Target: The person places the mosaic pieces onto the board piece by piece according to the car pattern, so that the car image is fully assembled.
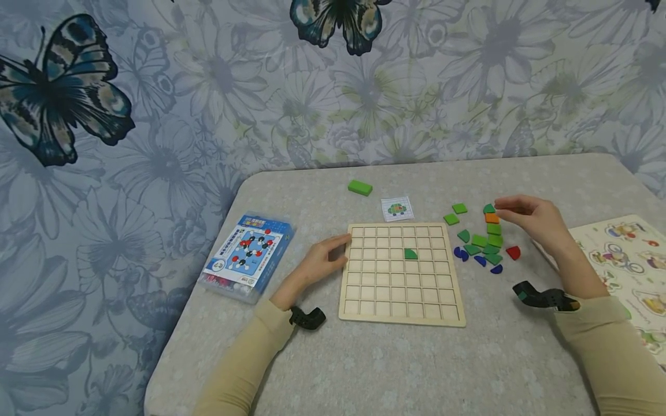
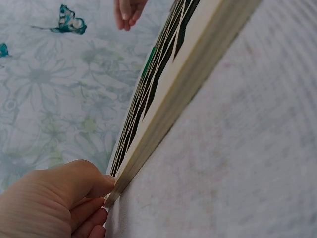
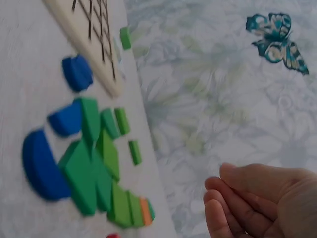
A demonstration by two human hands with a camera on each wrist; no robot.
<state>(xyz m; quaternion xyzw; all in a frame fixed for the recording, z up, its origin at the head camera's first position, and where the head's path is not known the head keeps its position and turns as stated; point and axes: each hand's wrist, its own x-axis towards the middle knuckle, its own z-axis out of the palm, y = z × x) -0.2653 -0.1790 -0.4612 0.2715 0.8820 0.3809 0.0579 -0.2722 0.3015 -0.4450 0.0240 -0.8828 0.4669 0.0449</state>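
A square wooden grid board (image 1: 403, 319) lies on the table, with one dark green quarter-round piece (image 1: 410, 254) in a cell right of its middle. At the board's upper left edge is my left hand (image 1: 319, 260); its thumb and fingers touch the rim in the left wrist view. My right hand (image 1: 538, 222) hovers beside the loose pieces, fingertips close to a green quarter-round piece (image 1: 489, 208) at the far end of a row. Below that piece come an orange square (image 1: 491, 218) and light green squares (image 1: 494, 229). The right wrist view shows nothing between that hand's fingers.
Blue half-round pieces (image 1: 496, 269) and a red piece (image 1: 513, 252) lie near the board's right side. Beyond the board are a small picture card (image 1: 398, 209) and a light green block (image 1: 360, 188). A plastic box (image 1: 248, 257) stands left, a printed sheet (image 1: 624, 254) right.
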